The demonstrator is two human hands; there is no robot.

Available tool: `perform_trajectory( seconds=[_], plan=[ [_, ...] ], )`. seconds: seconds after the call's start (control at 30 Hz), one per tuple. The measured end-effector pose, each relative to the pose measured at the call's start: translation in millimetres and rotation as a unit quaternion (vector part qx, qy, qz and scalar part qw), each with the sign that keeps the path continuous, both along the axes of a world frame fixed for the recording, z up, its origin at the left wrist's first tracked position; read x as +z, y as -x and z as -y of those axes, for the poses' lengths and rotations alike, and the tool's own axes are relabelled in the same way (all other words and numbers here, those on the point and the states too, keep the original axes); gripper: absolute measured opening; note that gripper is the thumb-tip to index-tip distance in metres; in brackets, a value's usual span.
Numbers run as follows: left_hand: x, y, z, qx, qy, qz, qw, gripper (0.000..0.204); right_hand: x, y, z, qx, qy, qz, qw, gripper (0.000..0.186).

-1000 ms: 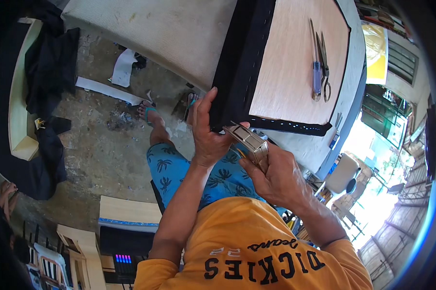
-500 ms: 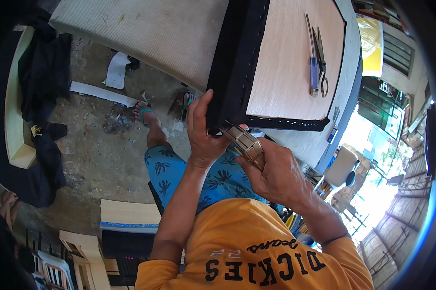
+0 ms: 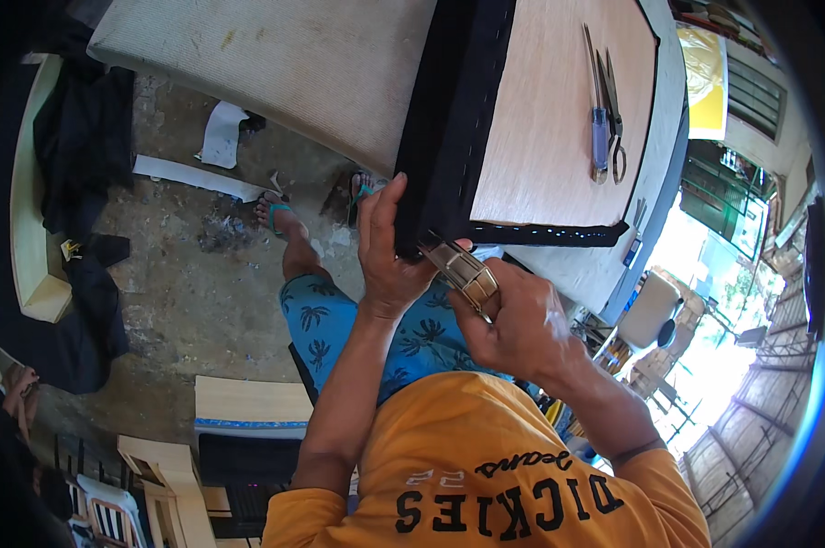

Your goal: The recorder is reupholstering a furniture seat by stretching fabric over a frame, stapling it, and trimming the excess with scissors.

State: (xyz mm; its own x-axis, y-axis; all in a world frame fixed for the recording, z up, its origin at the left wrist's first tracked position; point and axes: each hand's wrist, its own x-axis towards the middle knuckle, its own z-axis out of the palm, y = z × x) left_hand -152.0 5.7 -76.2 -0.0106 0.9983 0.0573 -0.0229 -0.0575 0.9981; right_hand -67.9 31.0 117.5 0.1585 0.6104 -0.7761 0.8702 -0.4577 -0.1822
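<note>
A wooden panel [image 3: 550, 119] with black fabric [image 3: 442, 137] wrapped over its edges lies on the padded work surface. Staples show as small bright marks along the fabric. At the panel's near left corner, my left hand [image 3: 387, 265] grips the fabric-covered edge, fingers up along its side and thumb by the corner. My right hand [image 3: 527, 329] is closed around a bronze-coloured metal staple gun [image 3: 463, 272]. The gun's nose meets the black fabric at that same corner, close to my left thumb. My right palm hides the gun's handle.
On the panel lie a screwdriver [image 3: 599, 137] with a clear blue handle and black scissors [image 3: 614, 119]. The beige padded surface [image 3: 266, 64] stretches to the left. White scraps [image 3: 221, 135] are on the floor. Black cloth [image 3: 84, 155] hangs over a pale frame at far left.
Both hands and the staple gun stay at the corner with hardly any movement. The whole view has shifted slightly.
</note>
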Motion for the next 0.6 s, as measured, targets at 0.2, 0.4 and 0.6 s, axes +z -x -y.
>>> perform_trajectory(
  seconds=[0.2, 0.4, 0.6],
  plan=[
    [7, 0, -1, 0.003, 0.0, -0.001, 1.0, 0.097, -4, -22, 13, 0.011, -0.084, -0.071, 0.994, 0.014],
    [8, 1, 0, -0.001, 0.015, 0.001, 1.0, 0.098, 20, -28, 3, -0.022, -0.006, -0.061, 0.998, 0.012],
    [6, 4, -2, -0.019, 0.022, 0.011, 1.0, 0.098, 16, -28, -22, -0.005, 0.041, -0.044, 0.998, 0.014]
  ],
)
